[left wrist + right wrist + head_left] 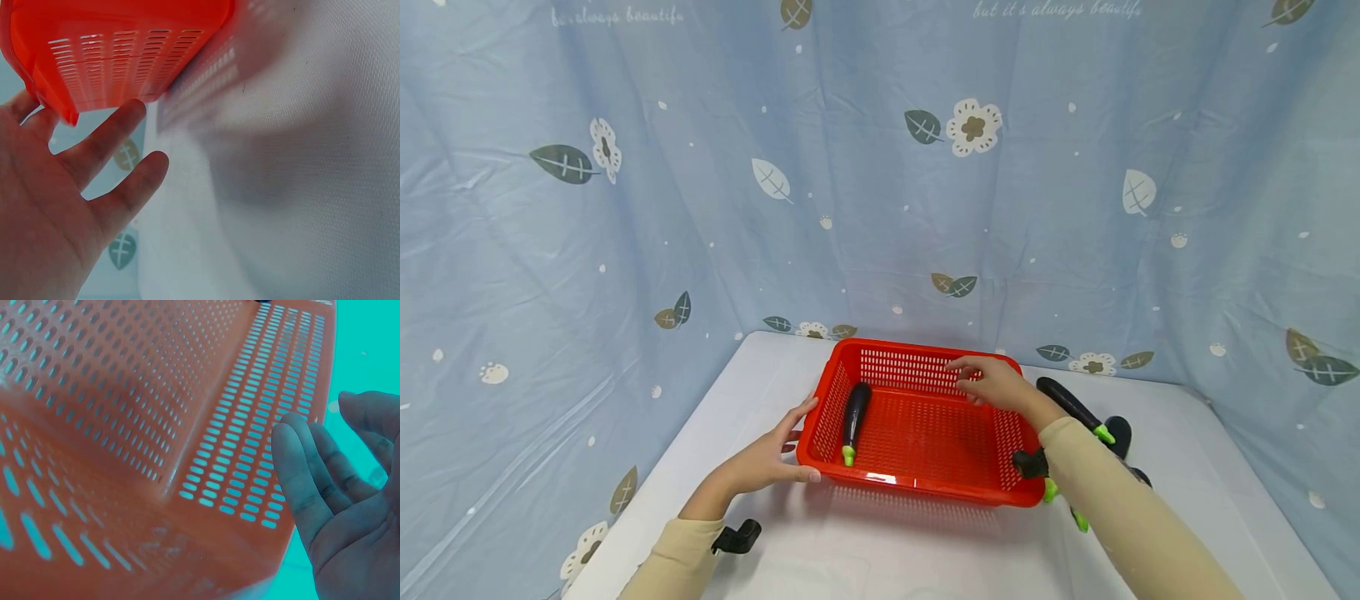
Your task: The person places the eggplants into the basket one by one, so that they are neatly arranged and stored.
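A red plastic basket (pixel 917 487) with slotted walls stands on the white table. Inside it, along the left wall, lies one dark eggplant (pixel 856 417) with its green stem end towards the front. My left hand (pixel 763 458) is at the basket's left side, fingers spread, fingertips and thumb right at the rim. In the left wrist view, two fingers (pixel 128 187) stand out apart from the slotted wall. My right hand (pixel 996 385) hovers over the basket's back right part, fingers loosely bent and nothing in them.
To the right of the basket, several more eggplants lie on the table, one of them a long eggplant (pixel 1067 400) partly behind my right sleeve (pixel 1120 500). A blue patterned curtain (pixel 880 208) hangs behind and beside the white table (pixel 865 558).
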`<state>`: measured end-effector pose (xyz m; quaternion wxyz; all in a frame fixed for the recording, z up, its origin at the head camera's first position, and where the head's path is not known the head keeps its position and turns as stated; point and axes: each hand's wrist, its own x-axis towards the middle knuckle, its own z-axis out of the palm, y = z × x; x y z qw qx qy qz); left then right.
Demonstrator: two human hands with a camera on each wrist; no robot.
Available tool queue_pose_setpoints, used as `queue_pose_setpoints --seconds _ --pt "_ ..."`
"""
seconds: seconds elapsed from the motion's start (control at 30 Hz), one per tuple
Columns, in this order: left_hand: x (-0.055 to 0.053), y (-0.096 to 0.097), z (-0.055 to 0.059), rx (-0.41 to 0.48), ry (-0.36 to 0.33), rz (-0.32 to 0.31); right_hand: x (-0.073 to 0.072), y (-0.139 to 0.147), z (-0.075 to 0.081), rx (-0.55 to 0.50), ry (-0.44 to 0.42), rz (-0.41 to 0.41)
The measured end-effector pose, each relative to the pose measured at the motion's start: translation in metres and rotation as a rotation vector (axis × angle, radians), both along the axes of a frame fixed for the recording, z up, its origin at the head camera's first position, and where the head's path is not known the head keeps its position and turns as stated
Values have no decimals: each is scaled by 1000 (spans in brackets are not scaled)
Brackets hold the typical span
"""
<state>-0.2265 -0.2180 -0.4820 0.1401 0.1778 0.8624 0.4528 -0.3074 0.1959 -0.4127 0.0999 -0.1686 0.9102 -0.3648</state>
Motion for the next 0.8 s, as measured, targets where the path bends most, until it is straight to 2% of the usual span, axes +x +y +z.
queue_pose_setpoints --seconds 0.2,0.4,0.8 --pt "1 0 0 2 -5 -1 1 10 0 -44 -7 2" --pt "1 1 0 1 -12 5 0 18 -2 -36 -31 -35" --pt "1 1 1 -3 -10 8 1 31 -2 -49 -23 -54"
